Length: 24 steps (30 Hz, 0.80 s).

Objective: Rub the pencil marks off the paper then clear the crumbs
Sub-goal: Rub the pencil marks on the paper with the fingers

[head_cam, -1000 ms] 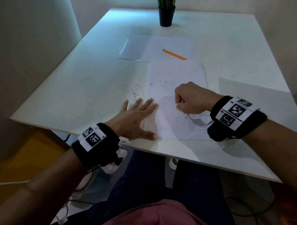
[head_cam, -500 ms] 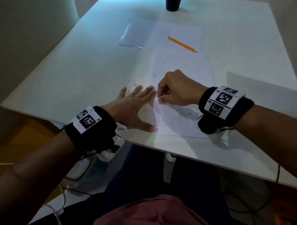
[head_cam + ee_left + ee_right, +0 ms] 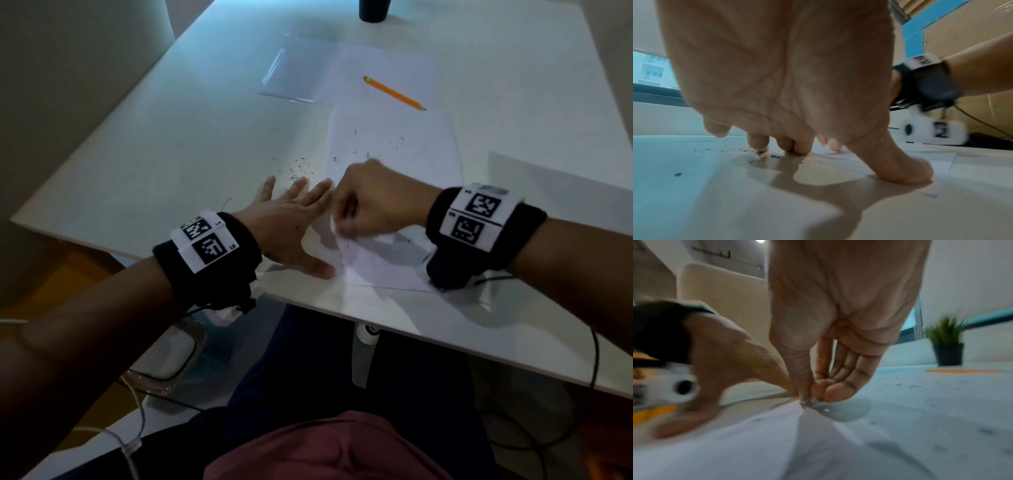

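A white paper [image 3: 394,150] lies near the table's front edge, with faint pencil marks near its lower part. My left hand [image 3: 308,226] lies flat with spread fingers on the paper's left edge and presses it down; its thumb [image 3: 900,172] rests on the sheet. My right hand [image 3: 337,219] pinches a small white eraser [image 3: 809,400] against the paper, right beside the left fingers. It is blurred with motion. Dark crumbs [image 3: 298,169] are scattered on the table left of the sheet and on the sheet's upper half [image 3: 363,154].
An orange pencil [image 3: 394,92] lies beyond the paper, on a second sheet beside a clear plastic sleeve [image 3: 294,72]. A dark plant pot [image 3: 373,10] stands at the table's far edge. The white table's front edge [image 3: 411,329] runs just below my wrists.
My right hand has slid left across the paper, from its middle to beside my left fingers. The left hand has stayed flat on the paper's edge.
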Each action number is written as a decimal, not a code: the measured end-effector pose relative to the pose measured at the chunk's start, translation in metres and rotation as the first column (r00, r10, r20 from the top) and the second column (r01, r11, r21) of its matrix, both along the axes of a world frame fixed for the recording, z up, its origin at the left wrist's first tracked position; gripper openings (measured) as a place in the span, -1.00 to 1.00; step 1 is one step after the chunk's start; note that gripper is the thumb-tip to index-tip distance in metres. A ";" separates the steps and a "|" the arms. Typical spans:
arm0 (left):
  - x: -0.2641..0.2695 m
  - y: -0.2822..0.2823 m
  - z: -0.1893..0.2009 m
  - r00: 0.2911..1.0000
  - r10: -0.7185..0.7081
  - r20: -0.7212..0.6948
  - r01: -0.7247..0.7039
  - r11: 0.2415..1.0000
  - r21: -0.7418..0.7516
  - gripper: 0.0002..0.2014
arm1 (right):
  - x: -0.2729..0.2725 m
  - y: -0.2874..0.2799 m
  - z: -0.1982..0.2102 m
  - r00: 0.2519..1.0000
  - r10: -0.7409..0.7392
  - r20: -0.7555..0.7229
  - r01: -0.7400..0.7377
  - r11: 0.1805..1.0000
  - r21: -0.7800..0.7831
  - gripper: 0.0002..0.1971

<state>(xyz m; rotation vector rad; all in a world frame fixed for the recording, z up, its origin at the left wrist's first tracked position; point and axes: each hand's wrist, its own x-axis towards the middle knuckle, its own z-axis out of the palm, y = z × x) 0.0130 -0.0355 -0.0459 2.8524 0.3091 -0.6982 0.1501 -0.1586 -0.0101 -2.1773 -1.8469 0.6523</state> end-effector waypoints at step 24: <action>0.004 -0.002 0.002 1.000 -0.017 -0.023 0.018 0.999 0.040 0.25 | -0.018 0.002 0.001 0.989 0.137 0.058 -0.136 0.991 -0.011 -0.94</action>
